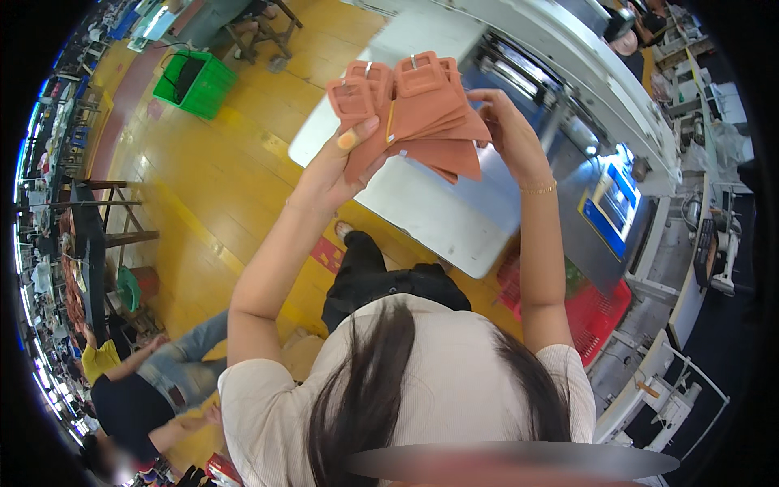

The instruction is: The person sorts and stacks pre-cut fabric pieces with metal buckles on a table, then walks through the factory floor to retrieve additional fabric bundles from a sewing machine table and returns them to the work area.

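Observation:
My left hand [347, 161] grips a fanned bundle of coral-coloured straps with covered buckles [430, 109], its thumb pressed across the near side. The square buckles point away from me and show small metal prongs. A thin yellow band runs over the middle of the bundle. Beside the bundle's right edge is my right hand [510, 134], fingers bent and apart. Its fingertips are close to the straps, and whether they touch cannot be made out. Both hands are raised above a white worktable [442, 219].
At the right stands a machine with a blue-framed control screen [614, 207]. A red plastic basket [599, 321] sits below it. A green crate [195, 84] is on the yellow floor [203, 174] at the upper left. Another person [134, 410] is at the lower left.

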Available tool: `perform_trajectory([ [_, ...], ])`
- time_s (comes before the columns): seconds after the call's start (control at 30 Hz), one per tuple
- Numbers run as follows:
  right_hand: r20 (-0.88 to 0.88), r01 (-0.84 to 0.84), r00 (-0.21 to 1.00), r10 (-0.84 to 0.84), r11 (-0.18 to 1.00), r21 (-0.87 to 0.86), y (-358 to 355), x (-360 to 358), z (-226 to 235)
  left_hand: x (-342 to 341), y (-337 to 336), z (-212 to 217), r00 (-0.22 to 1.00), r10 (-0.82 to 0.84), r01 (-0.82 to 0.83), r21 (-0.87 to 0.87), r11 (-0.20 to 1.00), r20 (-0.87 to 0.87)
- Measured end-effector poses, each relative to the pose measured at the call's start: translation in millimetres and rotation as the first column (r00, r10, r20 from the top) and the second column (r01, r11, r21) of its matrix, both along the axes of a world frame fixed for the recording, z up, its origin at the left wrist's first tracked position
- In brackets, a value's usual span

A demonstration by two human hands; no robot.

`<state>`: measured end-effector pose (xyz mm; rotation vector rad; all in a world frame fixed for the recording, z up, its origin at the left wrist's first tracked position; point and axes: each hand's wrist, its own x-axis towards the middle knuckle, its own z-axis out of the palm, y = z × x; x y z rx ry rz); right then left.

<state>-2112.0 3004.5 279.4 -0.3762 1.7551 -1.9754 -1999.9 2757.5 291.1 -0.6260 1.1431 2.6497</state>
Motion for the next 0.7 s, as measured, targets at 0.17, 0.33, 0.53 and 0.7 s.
perform_trajectory([
  [0.17, 0.048, -0.063, 0.997, 0.063, 0.998, -0.005, -137.1, 31.8, -9.9, 26.1, -166.8, -19.2, 0.969, 0.025, 0.081, 0.412, 0.908, -0.244],
  [0.33, 0.163, -0.403, 0.9, 0.404, 0.914, -0.043, -309.3, 63.4, -48.5, 95.8, -314.7, -26.9, 0.829, 0.324, -0.17, 0.347, 0.922, -0.455],
  [0.53, 0.331, -0.782, 0.58, 0.744, 0.622, -0.028, -492.0, 90.8, -93.0, 207.0, -446.7, -35.0, 0.562, 0.601, -0.447, 0.402, 0.799, -0.568],
  [0.7, 0.353, -0.919, 0.384, 0.853, 0.391, 0.054, -662.5, 110.0, -95.0, 299.8, -546.2, -31.3, 0.339, 0.747, -0.678, 0.402, 0.616, -0.572],
])
